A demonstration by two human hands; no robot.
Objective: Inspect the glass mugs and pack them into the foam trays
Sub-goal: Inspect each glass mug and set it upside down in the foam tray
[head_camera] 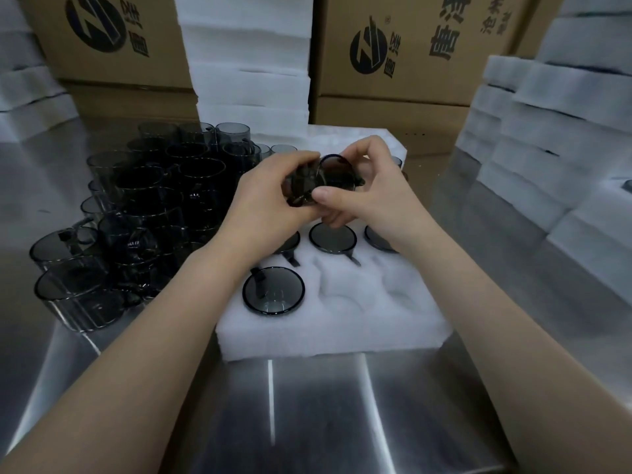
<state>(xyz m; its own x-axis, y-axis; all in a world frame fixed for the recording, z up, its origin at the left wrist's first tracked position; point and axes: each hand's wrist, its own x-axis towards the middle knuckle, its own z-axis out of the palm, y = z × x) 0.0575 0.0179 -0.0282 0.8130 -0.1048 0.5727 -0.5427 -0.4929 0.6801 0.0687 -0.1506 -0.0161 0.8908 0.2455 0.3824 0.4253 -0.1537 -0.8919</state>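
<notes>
Both hands up over the far half of the white foam tray with moulded round pockets (328,323), sharing one smoky dark-grey glass mug (328,177). Mug is off the tray, tilted on its side, round end facing the camera.

Left hand (270,196) is wrapped around the mug body from the left, fingers closed on it. Right hand (369,196) closes on it from the right — thumb pressed on the near lower edge, fingers curled over the top rim. The mug's handle is not clear between the fingers.

Tray sits on the brushed stainless-steel table (325,422), centre of view. Pockets filled so far: one packed mug in the near-left pocket (273,290), seen as a dark-rimmed disc with a small handle at upper left; three more discs in the next row (332,237), partly hidden under the wrists. The two near pockets to the right of the first mug are bare foam. Further rows are mostly hidden by the hands.

Left of the tray, touching its edge — a dense cluster of loose grey glass mugs (143,206), some stacked, most upright.

Behind: stack of white foam slabs (249,63) between two brown cardboard cartons with black logo print (410,53). More white foam trays stacked along the right side (547,138) and far left.
</notes>
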